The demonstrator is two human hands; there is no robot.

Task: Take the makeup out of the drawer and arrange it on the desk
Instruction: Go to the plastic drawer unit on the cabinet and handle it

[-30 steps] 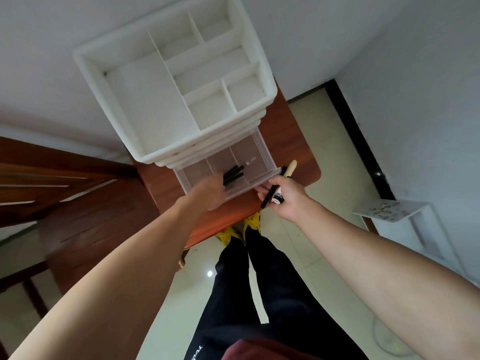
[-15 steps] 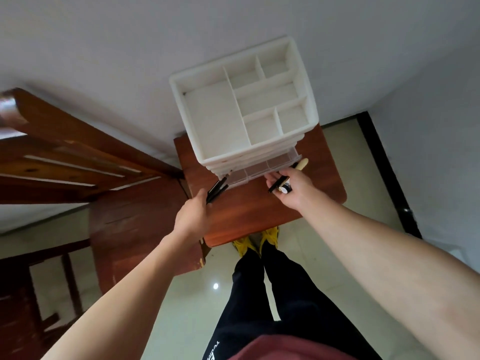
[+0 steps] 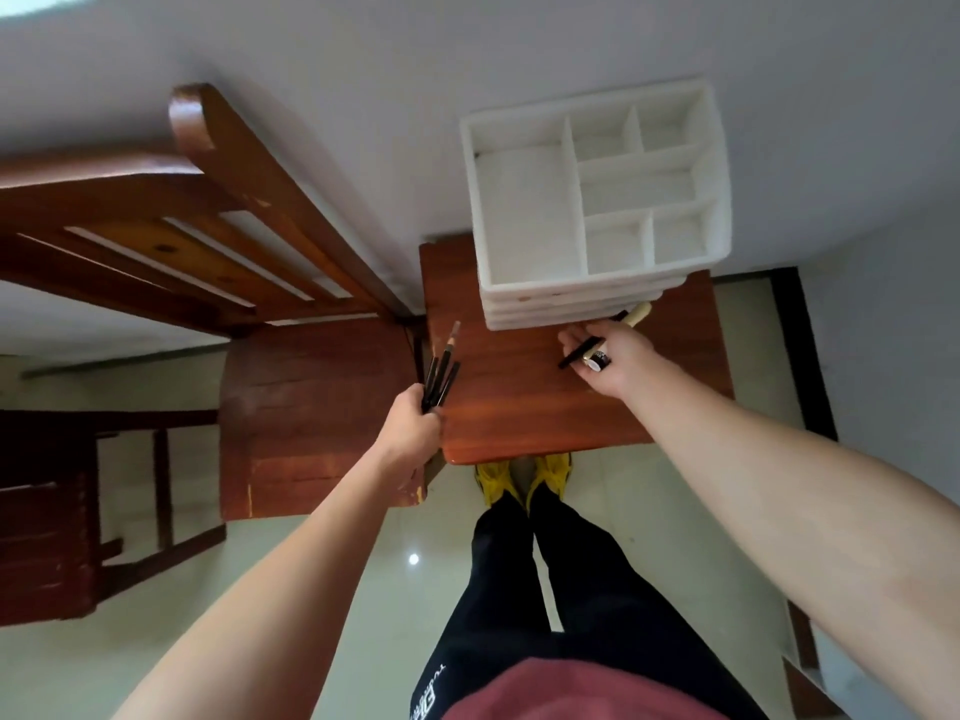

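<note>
Black pencils (image 3: 441, 374) half-hidden in left hand (image 3: 410, 428); right hand (image 3: 618, 366) partly covers makeup (image 3: 579, 354).

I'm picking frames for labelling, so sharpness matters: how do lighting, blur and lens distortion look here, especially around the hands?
Head view: soft, even indoor light, no hard shadows; one small glare spot on the floor tiles; strong wide-angle bending swells both forearms at the lower corners; the left hand and its pencils look slightly soft, as do the right hand and its black pen.
</note>
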